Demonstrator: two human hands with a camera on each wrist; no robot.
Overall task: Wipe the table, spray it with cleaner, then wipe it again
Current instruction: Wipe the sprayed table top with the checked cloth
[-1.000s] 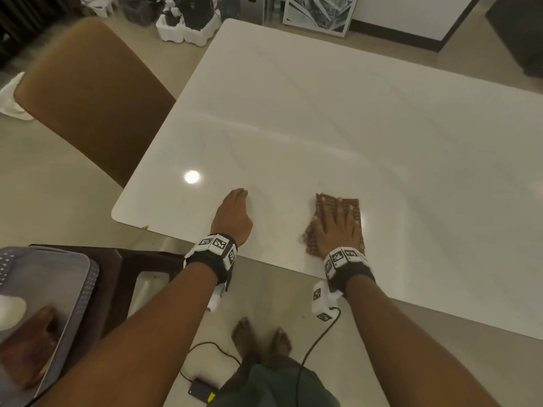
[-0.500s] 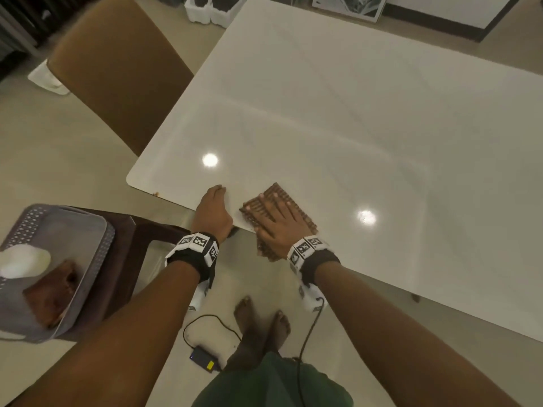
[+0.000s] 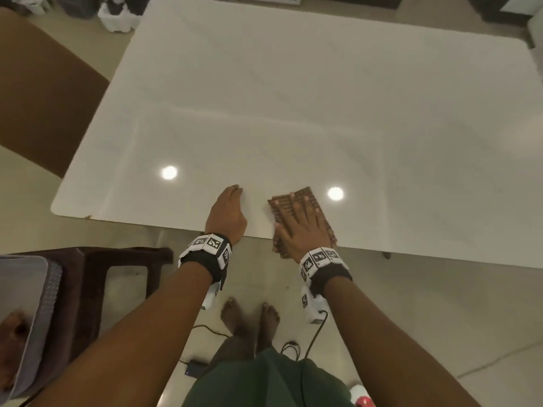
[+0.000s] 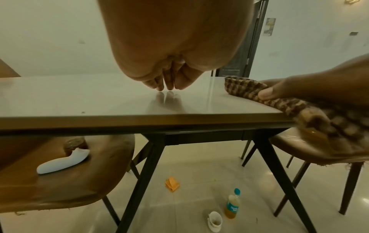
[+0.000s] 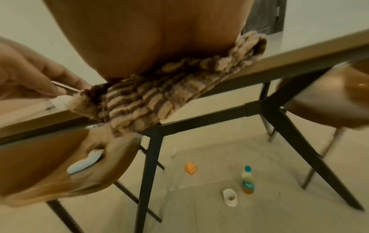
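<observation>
Chair (image 3: 44, 92): brown, at 10 o'clock, just beside table's left edge.
Table (image 3: 293, 98): white glossy top, dark legs.
Left hand (image 3: 227, 214): at 6 o'clock on near table edge; fingers curled downward, fingertips (image 4: 160, 88) touching tabletop; nothing held.
Cloth (image 3: 296, 201): brown checked, just right of left hand, lying on tabletop, near end overhanging table edge.
Right hand (image 3: 305, 227): flat on cloth, fingers straight and spread, pressing down.
Bottle (image 4: 232, 205): upright on floor beneath table, beside white cup (image 4: 214, 221).

The left hand (image 4: 171, 47) rested its fingertips (image 4: 159, 88) on the table (image 4: 79, 100); the right hand (image 4: 311, 88) pressed a cloth (image 4: 245, 88) over the edge.
</observation>
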